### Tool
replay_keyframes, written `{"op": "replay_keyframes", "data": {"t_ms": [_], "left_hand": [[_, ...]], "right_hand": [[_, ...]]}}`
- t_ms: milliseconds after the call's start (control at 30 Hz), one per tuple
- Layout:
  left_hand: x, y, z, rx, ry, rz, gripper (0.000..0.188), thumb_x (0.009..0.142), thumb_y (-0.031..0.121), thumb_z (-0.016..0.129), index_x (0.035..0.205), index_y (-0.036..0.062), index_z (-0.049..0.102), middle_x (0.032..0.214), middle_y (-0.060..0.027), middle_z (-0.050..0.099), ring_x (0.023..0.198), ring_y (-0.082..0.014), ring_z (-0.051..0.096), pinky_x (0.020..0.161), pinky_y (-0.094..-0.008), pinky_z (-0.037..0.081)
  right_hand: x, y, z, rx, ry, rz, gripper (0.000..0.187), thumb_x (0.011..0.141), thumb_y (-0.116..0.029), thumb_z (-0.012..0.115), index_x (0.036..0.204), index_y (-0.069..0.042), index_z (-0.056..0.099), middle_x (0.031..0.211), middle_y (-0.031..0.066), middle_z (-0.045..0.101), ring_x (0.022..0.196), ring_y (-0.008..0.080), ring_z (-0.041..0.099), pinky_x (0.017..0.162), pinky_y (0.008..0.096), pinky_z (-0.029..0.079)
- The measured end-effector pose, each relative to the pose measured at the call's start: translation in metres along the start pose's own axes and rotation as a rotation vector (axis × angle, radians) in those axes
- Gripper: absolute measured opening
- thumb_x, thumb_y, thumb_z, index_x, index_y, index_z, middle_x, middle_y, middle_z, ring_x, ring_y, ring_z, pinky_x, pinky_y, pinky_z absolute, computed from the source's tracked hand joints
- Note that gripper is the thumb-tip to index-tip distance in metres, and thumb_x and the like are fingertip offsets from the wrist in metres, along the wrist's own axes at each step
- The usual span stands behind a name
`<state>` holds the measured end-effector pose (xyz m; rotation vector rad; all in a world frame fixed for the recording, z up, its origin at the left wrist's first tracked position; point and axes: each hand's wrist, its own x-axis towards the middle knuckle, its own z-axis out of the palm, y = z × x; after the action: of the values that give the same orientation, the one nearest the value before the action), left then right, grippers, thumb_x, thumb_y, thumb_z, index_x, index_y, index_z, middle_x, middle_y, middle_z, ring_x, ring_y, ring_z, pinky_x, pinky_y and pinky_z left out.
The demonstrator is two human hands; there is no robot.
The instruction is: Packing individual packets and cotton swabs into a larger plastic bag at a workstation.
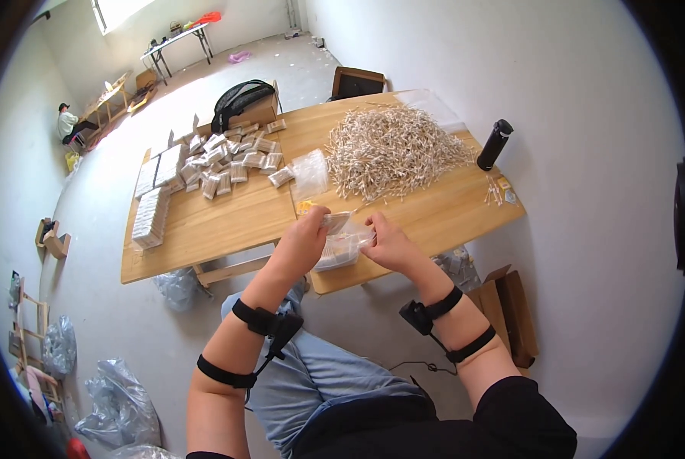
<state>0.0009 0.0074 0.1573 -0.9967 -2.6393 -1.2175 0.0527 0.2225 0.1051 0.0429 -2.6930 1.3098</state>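
Note:
My left hand (309,229) is closed on a small clear plastic pack (336,222) above the table's near edge. My right hand (391,243) pinches thin clear film beside it; whether this belongs to the same pack I cannot tell. Just below both hands sits a clear plastic box (338,255) with pale contents, partly covered by film. Beyond the hands a large heap of loose cotton swabs (396,149) spreads over the table. Flat clear bags (309,173) lie left of the heap, and a small yellow item (305,206) lies near my left hand.
Filled swab packs (235,157) lie piled on the wooden table (228,222), with neat stacks (151,217) at its left. A black bottle (495,144) stands at the right edge near a few loose swabs (497,193). Cardboard boxes (511,314) and plastic bags (117,405) are on the floor.

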Motion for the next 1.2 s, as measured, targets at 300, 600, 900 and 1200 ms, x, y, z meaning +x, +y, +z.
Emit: {"op": "replay_keyframes", "data": {"t_ms": [300, 600, 900, 1200], "left_hand": [[-0.002, 0.008, -0.001, -0.01, 0.05, -0.003, 0.024, 0.094, 0.006, 0.054, 0.118, 0.003, 0.052, 0.098, -0.0245, 0.065, 0.093, -0.0423, 0.063, 0.077, -0.044, 0.05], [-0.009, 0.006, -0.024, 0.193, -0.179, 0.125, 0.024, 0.093, 0.007, 0.055, 0.117, 0.0042, 0.053, 0.101, -0.0221, 0.065, 0.092, -0.0418, 0.062, 0.077, -0.0477, 0.05], [0.014, 0.013, 0.012, 0.476, -0.349, 0.167, 0.012, 0.085, 0.003, 0.055, 0.098, 0.004, 0.054, 0.088, -0.017, 0.068, 0.086, -0.0372, 0.066, 0.071, -0.0429, 0.053], [0.012, -0.019, 0.058, 0.525, -0.309, 0.216, 0.013, 0.081, 0.004, 0.06, 0.094, 0.0023, 0.057, 0.088, -0.0174, 0.065, 0.09, -0.0317, 0.066, 0.074, -0.039, 0.054]], "right_hand": [[0.023, -0.007, -0.011, 0.648, 0.006, 0.306, 0.015, 0.091, -0.013, 0.058, 0.098, -0.002, 0.051, 0.075, 0.0088, 0.061, 0.055, 0.0148, 0.061, 0.046, 0.0274, 0.05], [0.022, -0.006, -0.014, 0.675, -0.025, 0.306, 0.013, 0.091, -0.011, 0.057, 0.1, -0.003, 0.051, 0.073, 0.005, 0.058, 0.053, 0.0109, 0.059, 0.045, 0.0247, 0.049], [0.014, -0.026, -0.005, 0.659, -0.021, 0.215, 0.013, 0.092, -0.011, 0.057, 0.1, -0.002, 0.052, 0.071, 0.0029, 0.058, 0.053, 0.0083, 0.058, 0.046, 0.0231, 0.049], [0.009, -0.02, -0.002, 0.668, -0.04, 0.205, 0.011, 0.093, -0.011, 0.058, 0.099, -0.004, 0.053, 0.069, 0.0009, 0.058, 0.053, 0.0063, 0.057, 0.046, 0.0216, 0.046]]}}
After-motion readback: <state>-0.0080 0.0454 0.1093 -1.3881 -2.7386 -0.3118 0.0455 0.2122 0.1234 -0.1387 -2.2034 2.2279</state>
